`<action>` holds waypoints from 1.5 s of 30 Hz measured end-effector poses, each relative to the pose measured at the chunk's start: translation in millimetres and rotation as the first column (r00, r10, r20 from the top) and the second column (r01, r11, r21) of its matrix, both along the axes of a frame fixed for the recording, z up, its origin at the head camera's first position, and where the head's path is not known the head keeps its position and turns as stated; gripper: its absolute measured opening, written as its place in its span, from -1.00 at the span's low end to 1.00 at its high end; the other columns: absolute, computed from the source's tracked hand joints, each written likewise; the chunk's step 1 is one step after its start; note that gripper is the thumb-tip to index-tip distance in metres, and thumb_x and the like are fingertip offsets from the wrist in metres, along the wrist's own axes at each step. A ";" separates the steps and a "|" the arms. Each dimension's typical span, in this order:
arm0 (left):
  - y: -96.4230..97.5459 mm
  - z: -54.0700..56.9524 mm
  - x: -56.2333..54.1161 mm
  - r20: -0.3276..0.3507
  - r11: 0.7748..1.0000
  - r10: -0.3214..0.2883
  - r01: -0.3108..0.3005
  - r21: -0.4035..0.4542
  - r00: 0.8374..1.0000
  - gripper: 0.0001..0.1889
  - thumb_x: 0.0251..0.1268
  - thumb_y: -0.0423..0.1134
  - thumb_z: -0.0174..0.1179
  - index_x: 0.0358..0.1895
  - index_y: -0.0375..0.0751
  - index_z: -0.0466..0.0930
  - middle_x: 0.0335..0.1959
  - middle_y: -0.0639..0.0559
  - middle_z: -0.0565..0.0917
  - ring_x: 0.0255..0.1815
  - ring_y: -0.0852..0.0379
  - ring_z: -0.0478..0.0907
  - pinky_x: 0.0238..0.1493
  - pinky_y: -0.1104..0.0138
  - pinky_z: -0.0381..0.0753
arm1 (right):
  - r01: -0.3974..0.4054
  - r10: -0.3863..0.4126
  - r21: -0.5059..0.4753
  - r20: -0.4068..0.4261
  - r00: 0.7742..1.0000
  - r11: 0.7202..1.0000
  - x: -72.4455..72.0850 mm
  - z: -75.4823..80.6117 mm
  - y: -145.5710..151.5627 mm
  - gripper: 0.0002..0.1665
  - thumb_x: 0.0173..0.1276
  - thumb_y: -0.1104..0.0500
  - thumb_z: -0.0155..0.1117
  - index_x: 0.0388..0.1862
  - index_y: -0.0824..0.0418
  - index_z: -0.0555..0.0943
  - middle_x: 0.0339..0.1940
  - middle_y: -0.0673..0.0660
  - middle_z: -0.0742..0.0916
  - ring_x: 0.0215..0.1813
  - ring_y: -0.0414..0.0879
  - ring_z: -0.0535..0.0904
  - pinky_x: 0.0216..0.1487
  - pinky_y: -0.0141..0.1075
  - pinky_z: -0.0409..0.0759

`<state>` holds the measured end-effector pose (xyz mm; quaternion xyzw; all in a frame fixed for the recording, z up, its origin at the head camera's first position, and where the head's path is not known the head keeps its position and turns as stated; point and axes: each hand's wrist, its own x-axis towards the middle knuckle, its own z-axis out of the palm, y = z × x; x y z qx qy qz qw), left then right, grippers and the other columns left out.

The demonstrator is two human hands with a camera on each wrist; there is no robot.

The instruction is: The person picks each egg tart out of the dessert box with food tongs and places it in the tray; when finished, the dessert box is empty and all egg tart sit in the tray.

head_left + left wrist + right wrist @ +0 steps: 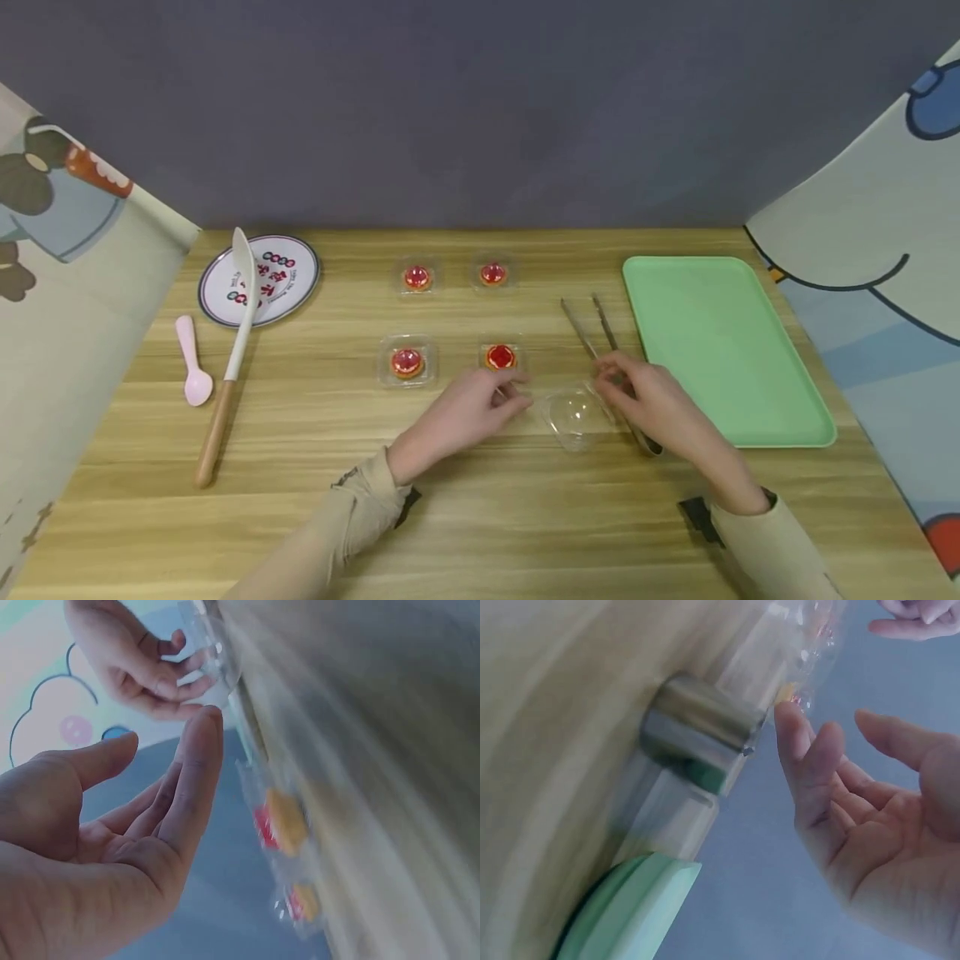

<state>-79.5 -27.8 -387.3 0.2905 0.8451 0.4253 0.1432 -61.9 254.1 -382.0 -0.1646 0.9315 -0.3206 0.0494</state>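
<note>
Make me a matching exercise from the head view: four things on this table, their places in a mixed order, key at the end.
Things
1. Clear plastic dome
2. Metal tongs
3. Pink spoon
4. Long white utensil with a wooden handle

Places
A. Lying partly across the round plate
B. Between the left hand and the right hand
C. Farthest left of the four, off the plate
D. Beside the green tray, partly hidden by the right hand

Pairs: 1-B, 2-D, 3-C, 4-A
</note>
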 end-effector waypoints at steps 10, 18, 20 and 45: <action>-52.5 21.9 -11.9 0.021 0.968 0.212 -0.213 0.135 0.977 -0.69 0.57 -0.39 0.22 0.22 -0.54 0.65 -0.23 -0.23 0.82 -0.28 -0.14 0.81 -0.29 0.27 0.82 | 0.112 -0.110 -0.105 0.028 0.994 0.988 -0.9 14.6 -9.9 -0.52 0.75 0.17 0.12 0.41 0.50 0.50 -0.15 0.23 0.80 -0.32 -0.01 0.75 -0.44 -0.32 0.66; -100.6 27.1 -21.6 0.018 0.916 0.384 -0.383 0.121 0.923 -0.66 0.56 -0.40 0.24 0.25 -0.54 0.62 -0.12 -0.34 0.81 -0.24 -0.20 0.82 -0.26 0.13 0.84 | 0.064 -0.054 -0.232 0.046 0.997 0.971 0.8 19.9 -34.6 -0.56 0.73 0.22 0.14 0.41 0.48 0.52 -0.11 0.28 0.80 -0.25 0.03 0.78 -0.28 -0.19 0.83; -109.8 27.7 -21.4 0.019 0.906 0.410 -0.410 0.110 0.912 -0.65 0.55 -0.41 0.25 0.26 -0.55 0.61 -0.09 -0.38 0.80 -0.23 -0.21 0.82 -0.25 0.15 0.84 | 0.047 -0.032 -0.261 0.064 0.997 0.964 0.3 20.2 -44.3 -0.55 0.73 0.21 0.13 0.42 0.47 0.52 -0.11 0.29 0.80 -0.25 0.06 0.78 -0.25 -0.13 0.84; -150.5 15.6 -27.9 0.042 0.918 0.361 -0.347 -0.192 0.931 -0.38 0.52 -0.28 0.32 0.46 -0.61 0.37 0.21 -0.49 0.66 -0.15 -0.21 0.81 -0.03 0.00 0.83 | -0.078 0.080 -0.219 -0.002 0.997 0.973 -27.9 15.2 -169.9 -0.54 0.64 0.21 0.28 0.37 0.43 0.57 0.03 0.25 0.81 -0.06 0.04 0.80 0.05 -0.11 0.81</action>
